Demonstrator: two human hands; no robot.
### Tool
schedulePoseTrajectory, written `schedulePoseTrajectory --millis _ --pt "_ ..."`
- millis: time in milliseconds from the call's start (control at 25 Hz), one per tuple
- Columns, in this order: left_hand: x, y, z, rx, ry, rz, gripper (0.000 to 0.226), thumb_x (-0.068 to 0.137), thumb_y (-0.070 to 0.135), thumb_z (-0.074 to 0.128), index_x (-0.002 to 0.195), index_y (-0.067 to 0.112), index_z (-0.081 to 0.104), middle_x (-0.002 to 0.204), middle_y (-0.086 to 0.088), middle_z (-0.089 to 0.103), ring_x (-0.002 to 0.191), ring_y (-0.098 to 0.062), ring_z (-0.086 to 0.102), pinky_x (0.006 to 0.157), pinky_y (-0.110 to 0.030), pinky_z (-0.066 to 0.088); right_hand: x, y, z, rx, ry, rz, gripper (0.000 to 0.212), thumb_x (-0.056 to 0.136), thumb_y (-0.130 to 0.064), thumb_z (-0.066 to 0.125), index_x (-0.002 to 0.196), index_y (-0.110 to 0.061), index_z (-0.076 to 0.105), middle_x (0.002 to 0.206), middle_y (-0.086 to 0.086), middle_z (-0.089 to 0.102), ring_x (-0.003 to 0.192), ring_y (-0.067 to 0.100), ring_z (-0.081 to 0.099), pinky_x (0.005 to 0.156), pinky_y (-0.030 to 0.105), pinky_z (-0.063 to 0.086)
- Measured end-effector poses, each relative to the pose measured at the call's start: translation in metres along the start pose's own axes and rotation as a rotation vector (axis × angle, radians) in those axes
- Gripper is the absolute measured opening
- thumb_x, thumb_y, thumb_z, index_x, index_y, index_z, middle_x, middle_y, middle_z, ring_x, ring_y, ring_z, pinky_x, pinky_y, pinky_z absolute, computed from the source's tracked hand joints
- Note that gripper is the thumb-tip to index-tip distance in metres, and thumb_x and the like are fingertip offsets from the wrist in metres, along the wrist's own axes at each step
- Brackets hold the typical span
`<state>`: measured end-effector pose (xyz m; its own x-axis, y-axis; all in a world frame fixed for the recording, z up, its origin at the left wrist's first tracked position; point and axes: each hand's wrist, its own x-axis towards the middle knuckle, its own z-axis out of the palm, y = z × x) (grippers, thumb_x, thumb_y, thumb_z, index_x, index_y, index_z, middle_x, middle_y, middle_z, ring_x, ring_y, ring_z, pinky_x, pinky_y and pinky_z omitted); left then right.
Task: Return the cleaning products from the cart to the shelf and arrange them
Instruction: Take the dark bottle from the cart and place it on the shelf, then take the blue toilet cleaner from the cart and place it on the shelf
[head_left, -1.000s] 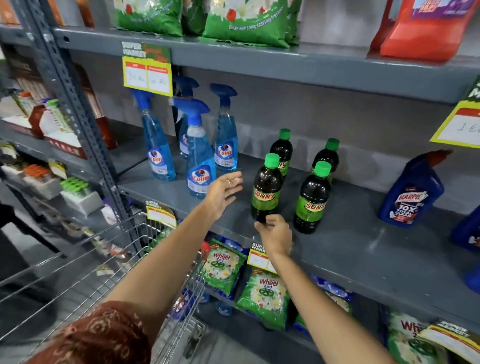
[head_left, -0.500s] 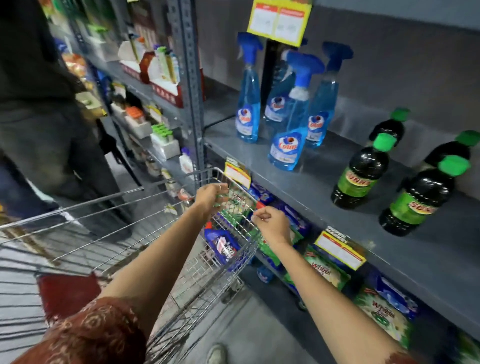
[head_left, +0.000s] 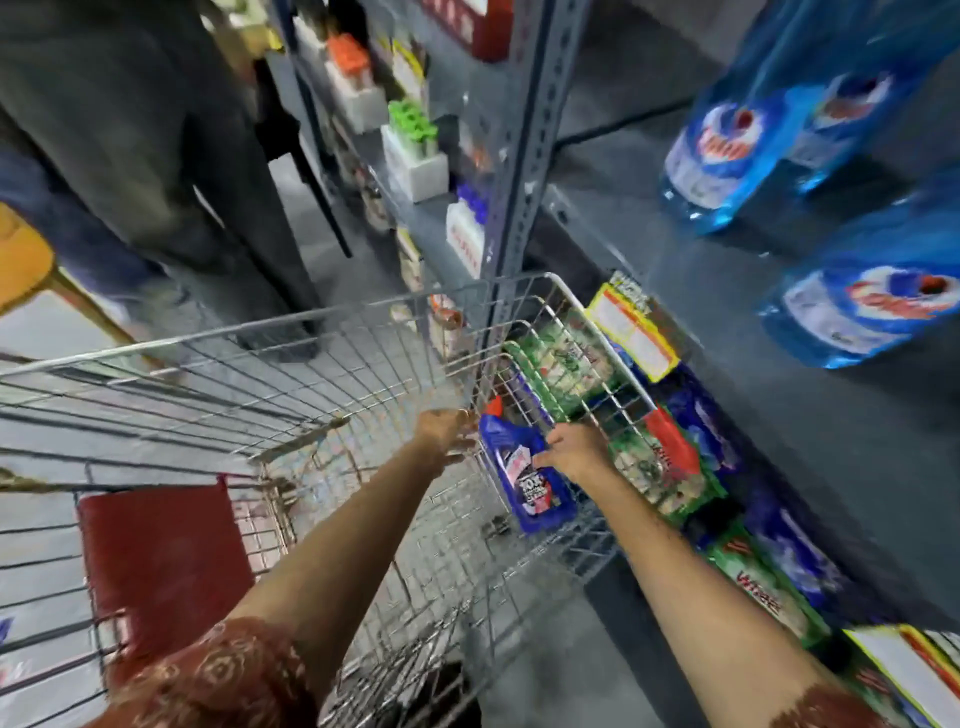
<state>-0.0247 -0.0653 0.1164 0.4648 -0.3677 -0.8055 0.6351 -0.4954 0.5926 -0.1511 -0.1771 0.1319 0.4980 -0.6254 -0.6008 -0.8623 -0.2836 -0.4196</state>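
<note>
A dark blue cleaner bottle (head_left: 524, 467) with a red cap lies inside the wire cart (head_left: 291, 332), near its far right corner. My right hand (head_left: 571, 449) rests on the bottle's right side, fingers curled onto it. My left hand (head_left: 447, 434) hovers just left of the bottle's neck with fingers apart, holding nothing. Blue spray bottles (head_left: 727, 150) stand on the grey shelf (head_left: 701, 270) at upper right. The picture is blurred by motion.
A person in dark trousers (head_left: 171, 156) stands beyond the cart at upper left. A red flap (head_left: 161, 556) lies in the cart's near end. Green and blue detergent packs (head_left: 660, 467) fill the lower shelf beside the cart. A grey upright post (head_left: 519, 156) divides the shelving.
My view has swung down from the shelf to the cart. Both hands left the green-capped bottles and went down into the cart, the right one reaching the blue bottle.
</note>
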Motion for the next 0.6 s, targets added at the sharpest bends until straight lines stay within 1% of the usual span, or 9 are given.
schedulePoseTrajectory --millis 40,120,160,200,280,320,440,520,600 --pt "0.013 -0.005 -0.002 0.003 0.000 -0.038 0.026 0.093 0.015 0.042 0.070 0.017 0.054 0.072 0.001 0.057 0.064 -0.014 0.051 0.062 -0.023 0.035 0.017 0.001 0.008 -0.045 -0.049 0.034 0.027 0.076 -0.022 0.071 0.058 -0.010 0.054 0.060 0.006 0.049 0.068 0.021 0.051 0.050 0.029 0.033" --pt "0.037 -0.011 -0.001 0.006 0.008 -0.098 0.023 0.092 0.015 0.044 0.072 0.016 0.055 0.074 0.000 0.056 0.064 -0.014 0.052 0.063 -0.024 0.036 0.046 0.008 0.022 -0.105 -0.122 0.094 0.038 0.073 -0.026 0.073 0.053 -0.016 0.043 0.056 0.003 0.038 0.067 0.024 0.049 0.045 0.025 0.024" --pt "0.050 -0.014 0.000 0.011 0.015 -0.128 0.019 0.092 0.016 0.045 0.077 0.015 0.057 0.076 -0.002 0.057 0.064 -0.015 0.052 0.062 -0.024 0.036 0.057 0.011 0.030 -0.121 -0.144 0.126 0.026 0.071 -0.027 0.074 0.063 -0.012 0.054 0.063 0.007 0.047 0.077 0.027 0.056 0.048 0.024 0.029" --pt "0.063 -0.018 0.004 0.017 0.013 -0.156 0.015 0.092 0.017 0.047 0.084 0.012 0.059 0.081 -0.004 0.059 0.064 -0.015 0.052 0.062 -0.025 0.037 0.067 0.018 0.038 -0.139 -0.174 0.161 0.030 0.069 -0.028 0.075 0.086 -0.006 0.063 0.080 0.012 0.057 0.092 0.030 0.060 0.056 0.025 0.039" --pt "0.083 -0.027 0.014 0.021 -0.010 -0.205 0.018 0.090 0.019 0.053 0.100 0.005 0.058 0.096 -0.009 0.058 0.067 -0.016 0.052 0.063 -0.026 0.040 0.082 0.034 0.052 -0.183 -0.276 0.251 0.069 0.067 -0.030 0.077 0.125 -0.004 0.050 0.123 0.015 0.056 0.117 0.032 0.055 0.090 0.034 0.047" --pt "0.091 -0.031 0.021 0.014 -0.027 -0.231 0.021 0.088 0.019 0.056 0.103 0.004 0.056 0.100 -0.011 0.056 0.070 -0.018 0.053 0.065 -0.028 0.042 0.088 0.041 0.058 -0.195 -0.305 0.296 0.077 0.066 -0.031 0.079 0.130 -0.004 0.046 0.130 0.015 0.055 0.119 0.032 0.054 0.096 0.037 0.045" --pt "0.108 -0.042 0.043 -0.042 -0.062 -0.310 0.032 0.088 0.018 0.057 0.115 0.000 0.052 0.096 -0.012 0.055 0.088 -0.025 0.052 0.079 -0.039 0.045 0.098 0.050 0.071 -0.199 -0.328 0.378 0.073 0.071 -0.020 0.077 0.130 0.003 0.041 0.126 0.019 0.058 0.114 0.032 0.057 0.091 0.036 0.047" --pt "0.117 -0.047 0.053 -0.050 -0.059 -0.340 0.041 0.089 0.020 0.057 0.123 -0.002 0.049 0.090 -0.010 0.057 0.086 -0.026 0.054 0.083 -0.040 0.046 0.102 0.052 0.076 -0.182 -0.297 0.403 0.078 0.073 -0.016 0.075 0.134 0.004 0.030 0.134 0.020 0.051 0.121 0.035 0.051 0.098 0.040 0.043" --pt "0.123 -0.048 0.059 -0.015 -0.044 -0.339 0.042 0.089 0.021 0.056 0.123 -0.003 0.049 0.099 -0.013 0.058 0.088 -0.025 0.053 0.081 -0.038 0.044 0.106 0.055 0.082 -0.187 -0.268 0.414 0.088 0.072 -0.018 0.076 0.137 0.003 0.021 0.140 0.021 0.043 0.128 0.039 0.043 0.108 0.048 0.036"
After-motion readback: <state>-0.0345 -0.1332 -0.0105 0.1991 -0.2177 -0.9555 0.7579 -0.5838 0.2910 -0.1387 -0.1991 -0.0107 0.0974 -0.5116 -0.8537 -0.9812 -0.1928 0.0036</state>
